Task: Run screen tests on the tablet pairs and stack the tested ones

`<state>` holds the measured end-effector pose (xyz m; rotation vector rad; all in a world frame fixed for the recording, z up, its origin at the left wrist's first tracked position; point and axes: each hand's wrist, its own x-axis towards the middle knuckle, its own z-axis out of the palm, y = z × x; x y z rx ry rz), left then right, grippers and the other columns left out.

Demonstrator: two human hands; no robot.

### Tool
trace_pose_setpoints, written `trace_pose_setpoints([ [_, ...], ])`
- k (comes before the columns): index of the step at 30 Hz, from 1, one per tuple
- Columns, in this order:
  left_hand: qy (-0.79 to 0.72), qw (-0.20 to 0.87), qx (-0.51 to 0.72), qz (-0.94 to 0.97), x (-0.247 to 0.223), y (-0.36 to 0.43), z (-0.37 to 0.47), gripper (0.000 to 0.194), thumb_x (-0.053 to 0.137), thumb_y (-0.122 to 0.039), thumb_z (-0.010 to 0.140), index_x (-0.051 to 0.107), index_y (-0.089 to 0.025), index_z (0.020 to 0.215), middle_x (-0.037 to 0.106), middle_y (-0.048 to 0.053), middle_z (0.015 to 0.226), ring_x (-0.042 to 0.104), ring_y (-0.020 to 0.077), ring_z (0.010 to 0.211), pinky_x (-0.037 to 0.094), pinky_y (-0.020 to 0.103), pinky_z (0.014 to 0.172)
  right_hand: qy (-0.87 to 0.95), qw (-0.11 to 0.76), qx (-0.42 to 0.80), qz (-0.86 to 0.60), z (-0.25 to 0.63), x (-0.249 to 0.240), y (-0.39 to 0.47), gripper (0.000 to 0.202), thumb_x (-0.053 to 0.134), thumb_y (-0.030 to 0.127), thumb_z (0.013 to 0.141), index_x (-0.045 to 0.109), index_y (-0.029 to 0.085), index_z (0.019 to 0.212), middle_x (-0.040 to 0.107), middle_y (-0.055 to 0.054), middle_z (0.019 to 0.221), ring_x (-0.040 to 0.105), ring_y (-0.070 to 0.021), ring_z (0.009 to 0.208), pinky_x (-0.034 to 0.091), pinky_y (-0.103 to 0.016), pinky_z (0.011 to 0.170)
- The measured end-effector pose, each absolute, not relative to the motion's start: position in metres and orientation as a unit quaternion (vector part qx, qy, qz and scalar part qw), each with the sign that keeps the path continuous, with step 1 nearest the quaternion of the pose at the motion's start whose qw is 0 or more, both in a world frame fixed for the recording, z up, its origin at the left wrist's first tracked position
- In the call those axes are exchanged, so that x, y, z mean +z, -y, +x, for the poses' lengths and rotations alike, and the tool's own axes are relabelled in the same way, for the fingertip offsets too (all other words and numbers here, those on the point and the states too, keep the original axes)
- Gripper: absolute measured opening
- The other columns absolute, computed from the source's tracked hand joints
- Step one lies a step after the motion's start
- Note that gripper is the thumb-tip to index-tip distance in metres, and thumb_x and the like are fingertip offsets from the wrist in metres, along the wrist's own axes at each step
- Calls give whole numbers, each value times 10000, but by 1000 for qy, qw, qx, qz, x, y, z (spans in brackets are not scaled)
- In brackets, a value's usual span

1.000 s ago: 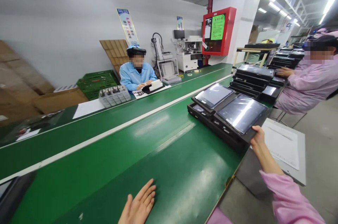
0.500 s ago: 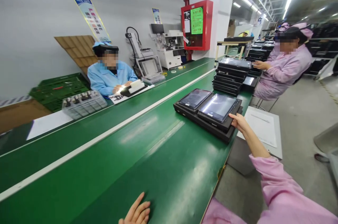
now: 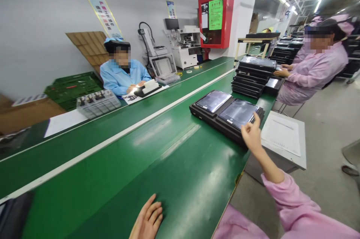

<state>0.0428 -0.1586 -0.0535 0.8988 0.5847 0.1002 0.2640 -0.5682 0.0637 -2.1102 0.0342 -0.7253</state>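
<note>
My right hand (image 3: pixel 252 134) is at the near right corner of a black tray (image 3: pixel 208 119). Its index finger is stretched up and its thumb stands apart, with nothing seen between them. Behind the fingers lies a tablet (image 3: pixel 236 112) with a glossy grey screen, and to its left another tablet (image 3: pixel 213 101) rests in the same tray. Whether my fingertips touch the screen I cannot tell. Low in the view, my left hand (image 3: pixel 150 216) hovers over or rests on the green bench (image 3: pixel 180 179), its fingers loosely extended and holding nothing.
Beyond the tray stands a stack of black trays (image 3: pixel 250 77). A worker in pink (image 3: pixel 317 70) sits at the right; another in blue (image 3: pixel 123 72) works across the bench. A white-topped stand (image 3: pixel 284 134) adjoins the bench edge. A dark object (image 3: pixel 14 216) enters at lower left.
My right hand has come off the tablet's edge and lifted, index finger now raised. My left hand stays nearly still. The view has turned slightly left, bringing the dark object into sight.
</note>
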Motion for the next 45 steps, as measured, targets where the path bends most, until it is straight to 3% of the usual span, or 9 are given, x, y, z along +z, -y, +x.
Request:
trace_pose_setpoints([
  [3,-298,790,231,484,-37,150,61,492,729,-457,705,640,-248,1141,681,71,1115,626,257,1110,529,346,951,170,468,-186,-847,238,46,488,769,429,380,928,69,94,1545,542,27,650,555,-212,549,479,-326,626],
  [6,-375,646,402,529,-20,118,75,378,472,-435,835,482,-262,1171,547,86,1276,571,207,1187,495,381,1001,368,454,-68,-809,214,18,415,689,392,314,949,117,140,1556,554,19,679,561,-196,556,490,-310,637],
  [11,-490,574,490,435,-6,43,37,383,234,-422,900,368,-272,1226,312,100,1461,439,187,1318,480,364,1000,562,363,63,-741,196,-28,347,666,402,217,889,258,130,1533,571,1,691,572,-207,612,480,-312,648],
  [18,-465,673,516,253,18,-4,-5,478,258,-426,912,453,-221,1298,410,143,1421,390,219,1390,396,428,1081,512,414,140,-740,210,-42,344,601,379,323,923,296,158,1495,521,28,690,534,-188,531,449,-299,565],
  [24,-414,761,484,122,33,-44,22,585,197,-504,982,507,-123,1300,434,210,1428,460,319,1309,480,514,943,523,407,133,-737,214,-49,346,579,364,381,953,263,157,1478,507,38,675,529,-190,519,464,-298,551],
  [27,-426,774,464,66,28,-57,30,517,345,-532,1005,510,-147,1308,497,166,1366,547,288,1186,522,462,885,520,422,135,-731,218,-54,346,571,382,397,968,274,164,1478,500,48,667,519,-175,515,468,-281,550],
  [31,-450,781,431,42,20,-67,30,404,595,-418,956,552,-171,1273,583,104,1250,616,234,1038,550,437,866,512,432,139,-729,220,-52,346,558,367,404,976,285,154,1469,483,55,658,505,-161,519,455,-265,553],
  [38,-454,758,450,126,21,-65,48,329,615,-353,958,588,-158,1222,624,89,1182,647,204,968,580,389,808,501,456,173,-715,223,-42,342,569,372,440,964,300,153,1450,459,59,653,465,-159,514,414,-276,545],
  [45,-462,715,484,201,19,-10,45,190,592,-274,971,609,-130,1094,661,41,961,652,137,759,575,285,666,487,487,206,-695,227,-40,340,607,438,465,924,336,162,1440,467,60,649,450,-148,507,393,-273,533],
])
